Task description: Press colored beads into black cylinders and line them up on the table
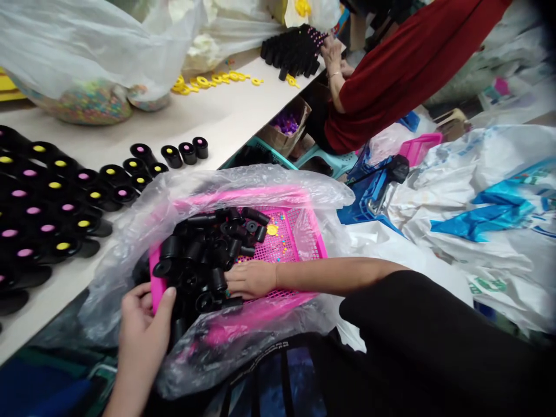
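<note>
A pink plastic basket (299, 249) sits in front of my body, with a clear plastic bag around it. Black plastic tubes (191, 249) are heaped at its left side. My left hand (145, 318) grips the basket's left rim, thumb over the edge. Inside the basket, my right hand (252, 279) lies palm down against the tubes, its fingers stretched out and their tips partly hidden. Tiny coloured beads and a yellow piece (272, 230) lie on the mesh floor of the basket.
Rows of black tubes (43, 202) with pink and yellow centres stand on the white table (208, 121). A plastic bag of coloured beads (87, 101) and yellow rings (217, 78) lie farther back. A co-worker in a red top (391, 75) handles black tubes. White sacks (434, 231) fill the right.
</note>
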Action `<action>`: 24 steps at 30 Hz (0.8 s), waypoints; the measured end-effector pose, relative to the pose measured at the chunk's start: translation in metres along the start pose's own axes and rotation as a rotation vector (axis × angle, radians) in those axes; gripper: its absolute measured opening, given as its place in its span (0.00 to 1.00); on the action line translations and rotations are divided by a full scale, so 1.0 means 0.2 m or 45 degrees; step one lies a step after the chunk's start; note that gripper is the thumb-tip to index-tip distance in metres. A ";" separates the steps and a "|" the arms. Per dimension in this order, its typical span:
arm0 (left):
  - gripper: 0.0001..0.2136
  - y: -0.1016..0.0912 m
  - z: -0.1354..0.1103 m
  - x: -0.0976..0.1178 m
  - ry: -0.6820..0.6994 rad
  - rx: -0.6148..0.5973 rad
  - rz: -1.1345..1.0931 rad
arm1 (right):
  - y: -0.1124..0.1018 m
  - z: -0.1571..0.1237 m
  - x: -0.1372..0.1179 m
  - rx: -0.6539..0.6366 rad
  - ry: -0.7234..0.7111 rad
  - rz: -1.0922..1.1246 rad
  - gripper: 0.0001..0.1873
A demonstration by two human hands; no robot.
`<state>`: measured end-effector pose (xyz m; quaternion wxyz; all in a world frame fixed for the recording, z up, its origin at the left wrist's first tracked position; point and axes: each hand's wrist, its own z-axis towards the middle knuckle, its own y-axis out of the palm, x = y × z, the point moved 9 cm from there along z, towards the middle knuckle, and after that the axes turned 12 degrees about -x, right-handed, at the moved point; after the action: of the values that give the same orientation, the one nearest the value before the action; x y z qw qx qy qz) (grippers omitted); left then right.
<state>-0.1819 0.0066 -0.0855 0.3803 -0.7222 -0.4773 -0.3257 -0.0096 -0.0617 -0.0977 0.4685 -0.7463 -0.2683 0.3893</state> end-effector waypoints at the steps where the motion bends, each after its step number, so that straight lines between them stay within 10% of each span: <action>1: 0.23 -0.01 -0.02 0.01 0.009 0.052 -0.054 | -0.01 0.01 0.01 0.005 0.012 0.005 0.17; 24: 0.22 -0.07 -0.12 0.05 -0.044 0.231 -0.211 | -0.01 0.23 -0.07 -0.282 -0.283 0.223 0.14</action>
<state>-0.1936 -0.0069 -0.0615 0.4075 -0.6485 -0.5693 -0.2988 -0.0557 -0.0484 -0.1042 0.3150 -0.7664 -0.2935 0.4767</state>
